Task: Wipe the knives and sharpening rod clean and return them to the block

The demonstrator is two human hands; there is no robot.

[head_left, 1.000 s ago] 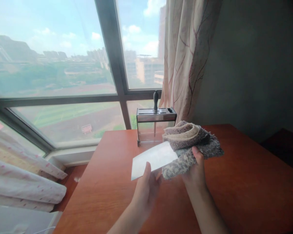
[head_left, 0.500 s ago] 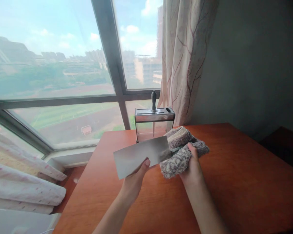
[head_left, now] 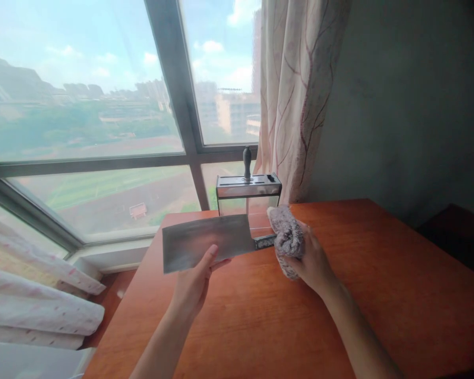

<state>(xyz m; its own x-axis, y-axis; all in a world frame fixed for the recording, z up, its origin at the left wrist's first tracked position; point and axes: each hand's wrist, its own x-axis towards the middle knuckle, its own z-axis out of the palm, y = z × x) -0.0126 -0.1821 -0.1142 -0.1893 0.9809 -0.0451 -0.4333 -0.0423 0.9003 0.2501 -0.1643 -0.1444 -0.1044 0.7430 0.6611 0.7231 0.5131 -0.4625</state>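
Left hand: the left hand (head_left: pixel 195 281) is pinching the lower edge of a broad rectangular steel cleaver blade (head_left: pixel 205 247) between thumb and fingers, so it is clamped on the blade, at about 7 o'clock from the middle of the view.
Right hand: the right hand (head_left: pixel 310 260) is closing around a fluffy grey-and-white speckled cloth (head_left: pixel 286 237), bunching it into a wad, at about 3 o'clock from the blade.
Cleaver: the blade is hanging above the worktop with its flat side facing the camera, its long edges running nearly level and rising slightly toward 3 o'clock; its dark handle end (head_left: pixel 265 241) is pointing at the cloth and is touching or just meeting it.
Cloth: the wad is sitting at the handle end of the cleaver, and the part of the handle behind it is hidden.
Worktop: the reddish-brown wooden worktop (head_left: pixel 379 295) is lying under both hands.
Knife holder: a steel-topped, clear-sided knife holder (head_left: pixel 248 193) is standing at the far edge of the worktop, at 12 o'clock from the cleaver's handle end, with one black-handled tool (head_left: pixel 247 157) sticking upright out of its top.
Surroundings: a large window (head_left: pixel 82 116) is filling the 10 o'clock side, and a cream curtain with red branch pattern (head_left: pixel 296 95) is hanging at 1 o'clock beside the holder.
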